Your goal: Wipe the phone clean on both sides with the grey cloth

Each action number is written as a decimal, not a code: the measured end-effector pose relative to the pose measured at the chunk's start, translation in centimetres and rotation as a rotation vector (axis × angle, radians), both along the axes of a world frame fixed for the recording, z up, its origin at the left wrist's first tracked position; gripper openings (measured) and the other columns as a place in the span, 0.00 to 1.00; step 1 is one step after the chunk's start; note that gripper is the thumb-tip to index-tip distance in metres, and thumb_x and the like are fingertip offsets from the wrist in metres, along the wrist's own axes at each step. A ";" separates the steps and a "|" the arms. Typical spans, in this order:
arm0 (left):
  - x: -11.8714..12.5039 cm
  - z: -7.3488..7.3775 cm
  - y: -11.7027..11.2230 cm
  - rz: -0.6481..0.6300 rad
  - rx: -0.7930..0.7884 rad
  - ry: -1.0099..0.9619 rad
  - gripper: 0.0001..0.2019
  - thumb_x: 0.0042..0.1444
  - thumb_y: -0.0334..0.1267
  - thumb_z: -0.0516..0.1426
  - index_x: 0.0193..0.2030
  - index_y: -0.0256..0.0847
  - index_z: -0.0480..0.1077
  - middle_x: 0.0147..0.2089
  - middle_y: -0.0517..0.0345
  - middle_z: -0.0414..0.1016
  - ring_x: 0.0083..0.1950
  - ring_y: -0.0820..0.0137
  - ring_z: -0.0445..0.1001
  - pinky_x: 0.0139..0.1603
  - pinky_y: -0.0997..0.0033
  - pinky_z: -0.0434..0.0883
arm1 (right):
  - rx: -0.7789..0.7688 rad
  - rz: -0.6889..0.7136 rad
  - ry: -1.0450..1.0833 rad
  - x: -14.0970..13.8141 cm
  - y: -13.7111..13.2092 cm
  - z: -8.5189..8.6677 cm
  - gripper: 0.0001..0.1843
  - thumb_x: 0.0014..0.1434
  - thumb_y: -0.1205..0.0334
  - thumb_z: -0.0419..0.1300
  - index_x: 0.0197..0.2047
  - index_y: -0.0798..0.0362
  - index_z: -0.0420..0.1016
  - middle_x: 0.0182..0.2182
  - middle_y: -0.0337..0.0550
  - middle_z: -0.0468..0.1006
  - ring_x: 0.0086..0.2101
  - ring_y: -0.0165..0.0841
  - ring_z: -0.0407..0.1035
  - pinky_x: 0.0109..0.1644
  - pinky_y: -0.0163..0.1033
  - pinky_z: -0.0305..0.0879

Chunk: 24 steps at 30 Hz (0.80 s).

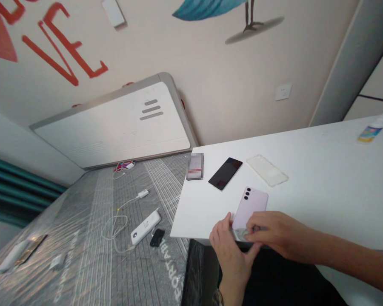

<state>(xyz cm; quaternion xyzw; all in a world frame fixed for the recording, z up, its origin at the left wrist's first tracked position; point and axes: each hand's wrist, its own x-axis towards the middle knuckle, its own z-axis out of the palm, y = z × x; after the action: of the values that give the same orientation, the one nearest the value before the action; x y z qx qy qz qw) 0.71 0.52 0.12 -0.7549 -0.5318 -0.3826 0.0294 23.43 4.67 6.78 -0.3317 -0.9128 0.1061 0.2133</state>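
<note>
A lilac phone lies back up near the front edge of the white table, its three camera lenses at the far end. Just at its near end, my left hand is curled around a small pale, shiny thing whose kind I cannot make out. The fingers of my right hand are bent and pinched together over the same thing, and they overlap the phone's lower right part. A second phone with a dark screen lies face up beyond. To its right is a clear phone case.
A blurred small box or card pack sits at the table's left corner. A spray bottle stands far right. On the plastic-covered mattress lie a white power bank, a small black device and a white cable.
</note>
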 end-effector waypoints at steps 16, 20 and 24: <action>0.0 0.1 -0.1 0.002 -0.023 0.002 0.45 0.57 0.68 0.61 0.70 0.36 0.58 0.55 0.44 0.74 0.55 0.55 0.73 0.57 0.53 0.68 | -0.009 0.010 0.000 -0.4 1.7 0.6 0.16 0.66 0.72 0.54 0.48 0.50 0.82 0.43 0.47 0.80 0.40 0.34 0.73 0.43 0.37 0.66; 0.1 0.1 -0.1 0.016 -0.026 -0.004 0.45 0.57 0.67 0.61 0.69 0.36 0.59 0.54 0.44 0.75 0.55 0.55 0.73 0.57 0.53 0.69 | 0.025 -0.099 0.067 -0.3 1.8 0.6 0.18 0.69 0.71 0.51 0.48 0.52 0.83 0.43 0.49 0.80 0.42 0.35 0.74 0.44 0.38 0.67; 0.0 0.1 -0.1 0.013 -0.017 0.004 0.45 0.54 0.65 0.65 0.69 0.36 0.60 0.54 0.45 0.75 0.55 0.56 0.73 0.56 0.54 0.70 | -0.084 0.102 0.083 0.3 1.4 0.4 0.18 0.67 0.73 0.53 0.47 0.48 0.83 0.44 0.45 0.80 0.40 0.31 0.74 0.44 0.35 0.67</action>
<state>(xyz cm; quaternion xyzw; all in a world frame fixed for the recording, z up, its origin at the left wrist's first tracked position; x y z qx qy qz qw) 0.75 0.40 0.25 -0.7524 -0.5398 -0.3765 0.0266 23.68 6.07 7.20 -0.2887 -0.9137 0.1685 0.2311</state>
